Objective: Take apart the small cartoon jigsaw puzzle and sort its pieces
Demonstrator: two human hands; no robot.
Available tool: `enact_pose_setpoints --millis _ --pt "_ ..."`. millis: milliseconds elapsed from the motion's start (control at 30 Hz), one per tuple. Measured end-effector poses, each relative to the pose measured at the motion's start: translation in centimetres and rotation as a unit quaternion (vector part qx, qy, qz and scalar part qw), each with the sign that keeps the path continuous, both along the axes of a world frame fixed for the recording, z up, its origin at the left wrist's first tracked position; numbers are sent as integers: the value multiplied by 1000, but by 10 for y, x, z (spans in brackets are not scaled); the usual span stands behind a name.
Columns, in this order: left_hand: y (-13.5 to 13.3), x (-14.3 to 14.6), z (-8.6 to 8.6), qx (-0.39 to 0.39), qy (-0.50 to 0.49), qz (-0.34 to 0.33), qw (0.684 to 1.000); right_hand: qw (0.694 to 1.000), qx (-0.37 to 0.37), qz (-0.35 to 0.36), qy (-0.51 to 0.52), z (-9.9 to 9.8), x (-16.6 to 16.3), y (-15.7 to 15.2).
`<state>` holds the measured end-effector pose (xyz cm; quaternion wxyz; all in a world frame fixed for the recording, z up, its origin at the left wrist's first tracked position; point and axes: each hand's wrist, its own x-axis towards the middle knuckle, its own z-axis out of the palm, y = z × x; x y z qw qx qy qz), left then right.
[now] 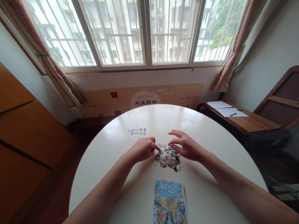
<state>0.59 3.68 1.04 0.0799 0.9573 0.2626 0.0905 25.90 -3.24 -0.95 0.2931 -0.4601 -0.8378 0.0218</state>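
A loose heap of small multicoloured jigsaw puzzle pieces (pixel 168 158) lies mid-table. At its left edge, my left hand (pixel 143 149) has its fingers curled and its index finger pointing down among the pieces. Its thumb and whatever sits under the fingertips are hidden. Over the heap's right side is my right hand (pixel 184 144), fingers spread and bent, the lower fingertips close to the pieces. Further off to the left, several puzzle pieces (pixel 137 132) are laid out in two short rows. Nearer to me is a booklet or card with BLUEY cartoon art (pixel 170 202).
The round white table (pixel 100 174) fills the middle of the view. Beyond its right edge stands a wooden side table (pixel 254 122) with papers (pixel 230 112) and a dark pen (pixel 233 114). A printed cardboard panel (pixel 154 93) stands below the barred window.
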Motion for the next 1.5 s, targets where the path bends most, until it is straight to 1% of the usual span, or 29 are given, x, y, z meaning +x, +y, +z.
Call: enact_pose_setpoints --millis 67,133,267,367,433,500,567,633,700,833,1133,1233,1500 --pt "3 -3 0 1 4 9 1000 1000 -5 -1 -2 0 -1 -1" --pt "7 -7 -1 4 7 32 999 1000 -10 -4 -5 2 -1 -1" --pt "15 -15 1 3 16 110 994 1000 -13 -9 -4 4 1 -2" --pt "17 -23 11 -11 54 183 982 1000 -5 -10 -2 5 4 -2" --pt "19 -33 19 -31 96 250 963 1000 2 -11 1 5 5 -2" --pt "24 -46 27 -56 134 324 935 1000 6 -13 4 4 7 -1" --pt "30 -61 31 -75 156 389 905 1000 6 -14 5 3 7 -1" --pt "38 -74 31 -82 157 431 885 1000 8 -14 3 1 7 0" --pt "44 -82 27 -80 144 457 874 1000 11 -16 2 1 7 0" --pt "51 -85 16 -64 112 480 868 1000 16 -25 -3 1 7 -1" --pt "68 -99 -3 -16 40 489 871 1000 10 -21 -5 0 8 0" --pt "69 -100 -6 -4 21 484 875 1000 12 -15 -1 1 7 0" --pt "70 -90 -11 21 -9 481 876 1000 11 -11 9 1 7 -1"
